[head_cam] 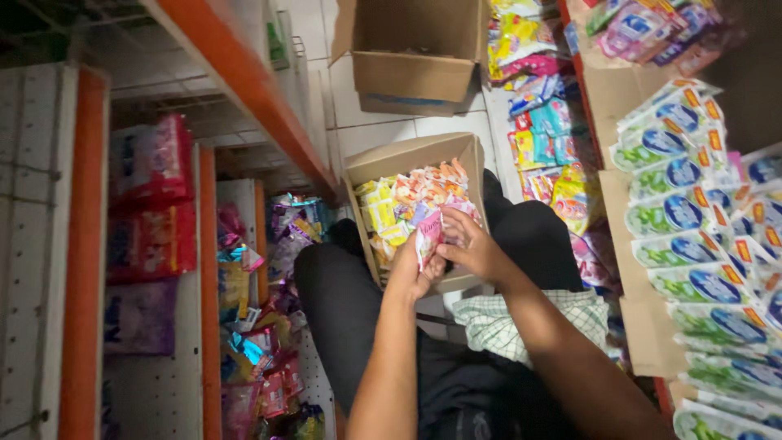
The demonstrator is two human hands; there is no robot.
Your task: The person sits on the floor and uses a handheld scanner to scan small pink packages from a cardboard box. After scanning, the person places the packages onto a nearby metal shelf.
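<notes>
both hands are up over the open cardboard box [368, 167], which sits between the knees, and that box is my reference for everything here. left hand [411, 273] is curled around the lower edge of a small pink sachet [428, 236], fingers closed on it. right hand [472, 248] is pinching the same sachet from the side nearest me, thumb and fingertips tight, so the packet hangs just above the box's near rim.

my worry: those sachets look like slick glossy film, thin and floppy, and with two hands tugging one packet it could tear at a seam or slip out and drop beside the box into the dark gap by the legs. the box is crammed with loose yellow, orange and pink sachets [407, 200], so an elbow bump could spill them too.

to the right of the box, rows of green and blue pouches [676, 216] hang shingled, shiny too. left of the box, the orange shelf frame [244, 77] is hard metal, with soft red packs [151, 195] stacked under it.
</notes>
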